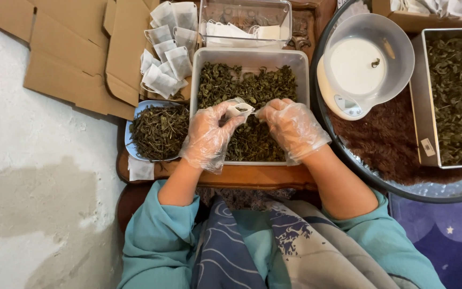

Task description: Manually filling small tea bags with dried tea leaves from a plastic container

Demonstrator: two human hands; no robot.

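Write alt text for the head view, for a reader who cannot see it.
Two hands in clear plastic gloves, left hand and right hand, hold a small white tea bag over a white tray of dried green leaves. Filled bags lie piled beyond it, and a kitchen scale stands to the right.

Left hand point(209, 134) and right hand point(294, 128): each in a thin clear disposable plastic glove, loose fit, wrinkled and glossy. Glove cuffs are baggy and end just past the wrists, edges flared and crumpled. Forearms bare from glove cuff to sleeve. Sleeves point(161, 225): teal, soft fabric, pushed up and bunched near the elbows, same both sides. Over the lap, near edge of the view: draped cloth point(274, 246) in panels, dark blue with thin white curved lines on the left, grey with dark blue leafy print to the right, teal between them.
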